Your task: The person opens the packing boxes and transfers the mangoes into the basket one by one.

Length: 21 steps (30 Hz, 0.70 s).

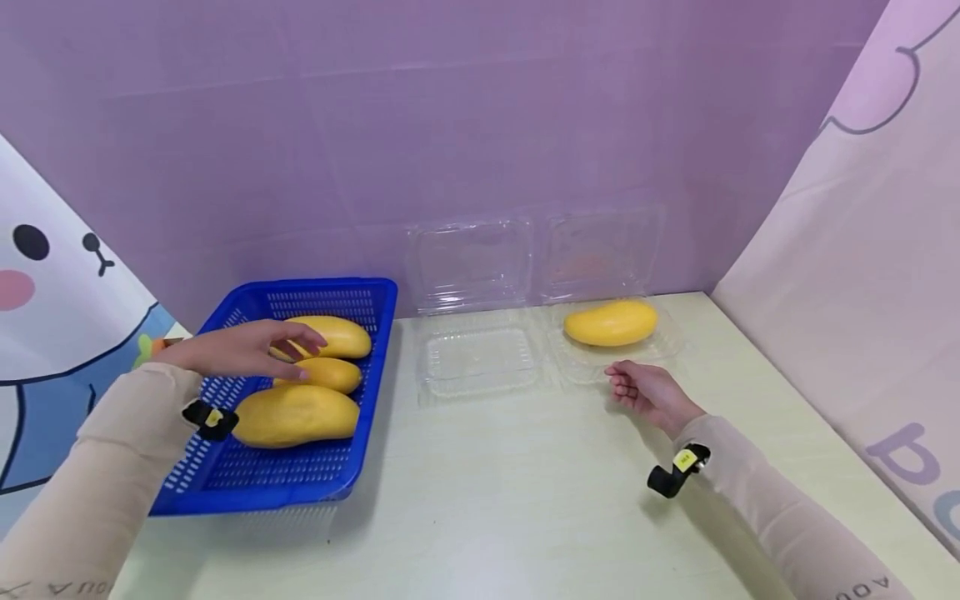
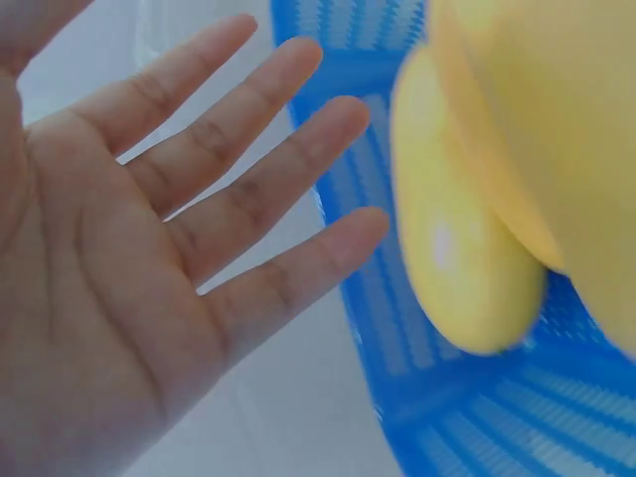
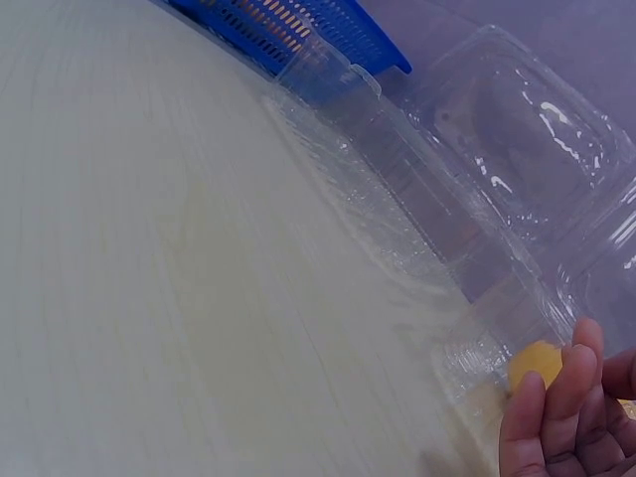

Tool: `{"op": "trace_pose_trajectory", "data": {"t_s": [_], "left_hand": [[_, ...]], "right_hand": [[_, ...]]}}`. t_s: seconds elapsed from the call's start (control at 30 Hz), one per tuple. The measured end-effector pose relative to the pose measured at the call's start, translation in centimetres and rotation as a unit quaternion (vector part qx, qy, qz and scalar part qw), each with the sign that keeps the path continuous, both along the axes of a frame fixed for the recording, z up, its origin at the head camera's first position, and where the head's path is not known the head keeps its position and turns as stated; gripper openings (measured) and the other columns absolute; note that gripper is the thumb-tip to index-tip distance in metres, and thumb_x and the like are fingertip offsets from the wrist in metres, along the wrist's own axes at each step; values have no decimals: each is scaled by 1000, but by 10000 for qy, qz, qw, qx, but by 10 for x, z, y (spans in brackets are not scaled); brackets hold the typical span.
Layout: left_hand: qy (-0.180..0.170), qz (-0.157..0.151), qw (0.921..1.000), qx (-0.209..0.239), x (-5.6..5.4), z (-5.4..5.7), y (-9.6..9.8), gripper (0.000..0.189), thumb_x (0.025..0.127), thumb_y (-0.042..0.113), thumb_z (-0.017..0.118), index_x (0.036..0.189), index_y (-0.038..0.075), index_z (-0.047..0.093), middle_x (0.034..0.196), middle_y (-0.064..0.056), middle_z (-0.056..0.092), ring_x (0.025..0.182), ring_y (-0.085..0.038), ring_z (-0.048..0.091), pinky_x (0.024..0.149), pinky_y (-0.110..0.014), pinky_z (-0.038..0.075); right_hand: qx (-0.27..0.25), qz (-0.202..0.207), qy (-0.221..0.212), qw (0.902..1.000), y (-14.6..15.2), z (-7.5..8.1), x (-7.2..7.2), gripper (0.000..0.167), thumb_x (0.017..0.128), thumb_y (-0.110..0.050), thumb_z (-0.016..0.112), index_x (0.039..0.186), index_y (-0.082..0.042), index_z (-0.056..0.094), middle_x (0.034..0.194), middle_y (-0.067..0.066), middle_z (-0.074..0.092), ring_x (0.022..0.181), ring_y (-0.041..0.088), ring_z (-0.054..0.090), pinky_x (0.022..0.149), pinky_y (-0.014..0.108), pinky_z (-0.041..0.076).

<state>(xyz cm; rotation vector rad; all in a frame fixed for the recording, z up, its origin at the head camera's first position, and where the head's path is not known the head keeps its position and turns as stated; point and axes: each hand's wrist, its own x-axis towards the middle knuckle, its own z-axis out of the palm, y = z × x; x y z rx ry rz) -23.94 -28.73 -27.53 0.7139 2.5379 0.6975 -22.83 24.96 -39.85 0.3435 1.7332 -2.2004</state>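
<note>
My left hand [image 1: 251, 347] hovers over a blue basket [image 1: 375, 400], fingers spread, above yellow mangoes. Three mangoes show there: a back one [image 1: 345, 337], a smaller middle one [image 1: 333, 375] and a large front one [image 1: 296, 415]. In the left wrist view the palm [image 2: 109, 258] faces the camera, and its fingers hold nothing. On the right, another mango [image 1: 611, 323] lies in an opened clear plastic container [image 1: 581, 367]. My right hand [image 1: 648, 393] is by this container's front edge, fingers loosely curled and holding nothing; whether it touches the edge I cannot tell.
A second clear container [image 1: 480, 362] stands between the basket and the mango's container, its lid [image 1: 472, 262] raised against the purple backdrop [image 1: 480, 125]. The pale table [image 1: 480, 492] ends at a printed cloth [image 1: 862, 292] on the right.
</note>
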Motion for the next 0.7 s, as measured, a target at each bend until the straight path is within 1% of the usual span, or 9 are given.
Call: {"op": "trace_pose_trajectory", "data": {"t_s": [0.17, 0.23, 0.33, 0.47, 0.6, 0.7], "left_hand": [[314, -260, 9992, 5, 0, 8, 21, 44, 92, 29, 60, 130, 11, 49, 127, -13, 55, 116, -34, 52, 91, -48, 48], [351, -355, 9988, -11, -1, 11, 29, 43, 92, 31, 60, 130, 13, 50, 127, -9, 56, 116, -34, 52, 93, -49, 46], [386, -426, 9983, -90, -5, 13, 42, 42, 92, 33, 60, 129, 15, 52, 125, -6, 57, 117, -32, 51, 94, -48, 46], [437, -496, 9977, -139, -12, 16, 56, 43, 92, 31, 60, 130, 12, 52, 125, -7, 57, 117, -29, 52, 95, -46, 46], [475, -522, 9973, -192, -15, 19, 72, 42, 93, 29, 59, 132, 14, 51, 127, -5, 56, 118, -26, 51, 97, -49, 44], [567, -638, 9962, -173, -17, 21, 86, 41, 92, 28, 59, 131, 16, 52, 127, -4, 56, 116, -25, 51, 98, -49, 43]], "right_hand": [[-61, -3, -1, 10000, -1, 0, -1, 33, 99, -11, 42, 76, -10, 67, 67, -4, 61, 59, 3, 55, 61, 17, 51], [-66, -11, 5, 10000, -1, -1, -1, 32, 99, -11, 43, 77, -10, 67, 67, -4, 61, 59, 3, 55, 61, 17, 51], [-27, -19, 27, 10000, -1, 0, -1, 31, 98, -11, 44, 77, -10, 67, 67, -4, 61, 59, 3, 55, 61, 17, 51], [65, -69, 37, 9999, -2, 1, -1, 31, 98, -10, 44, 77, -10, 67, 66, -4, 61, 59, 4, 54, 61, 17, 51], [117, -73, 32, 9999, -3, 0, -1, 31, 98, -11, 44, 77, -10, 67, 67, -4, 61, 59, 4, 55, 61, 18, 51], [142, -90, 38, 9999, -2, 1, 0, 31, 98, -11, 44, 76, -11, 67, 66, -4, 61, 59, 4, 55, 62, 18, 52]]}}
